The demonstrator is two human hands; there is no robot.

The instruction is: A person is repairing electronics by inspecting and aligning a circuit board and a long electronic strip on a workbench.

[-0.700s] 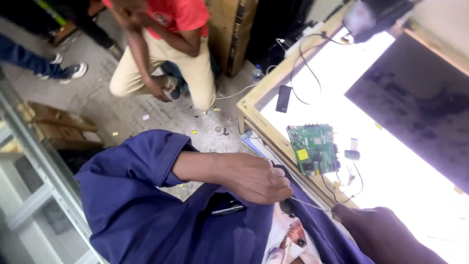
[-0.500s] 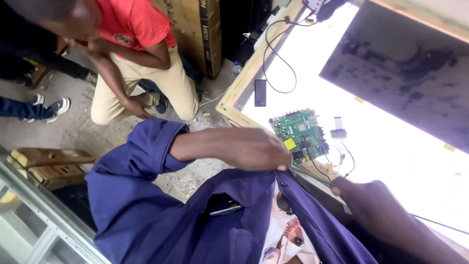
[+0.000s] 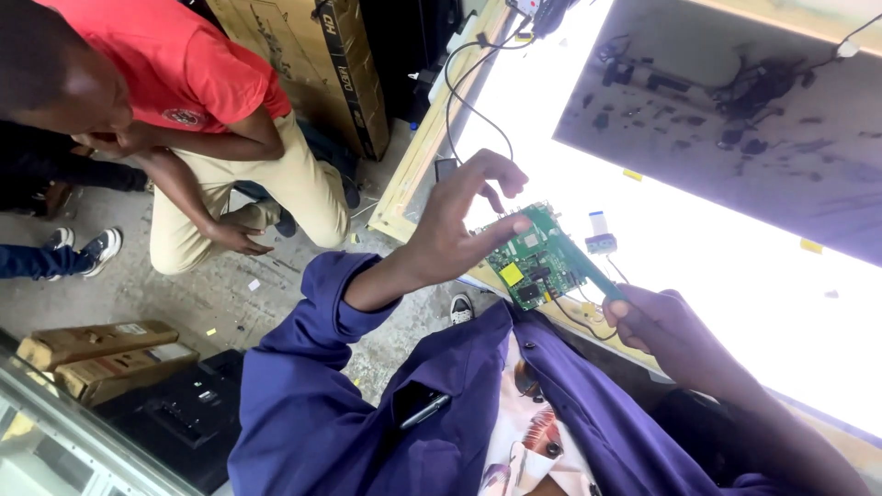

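Our right hand (image 3: 657,321) pinches the lower edge of a green rectangular circuit board (image 3: 542,257), raised over the bright white panel (image 3: 698,248). Our left hand (image 3: 464,220) is unclenched, fingertips touching the board's top left corner, just above the right-hand grip.

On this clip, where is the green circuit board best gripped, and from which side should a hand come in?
Probably by its bare outer edges, not its face. The green circuit board is raised and tilted, its top crowded with chips and a yellow sticker. The right hand pinches the lower right edge; the left hand touches the upper left edge. Thin wires trail from the near side, so coming from the ends looks safest.
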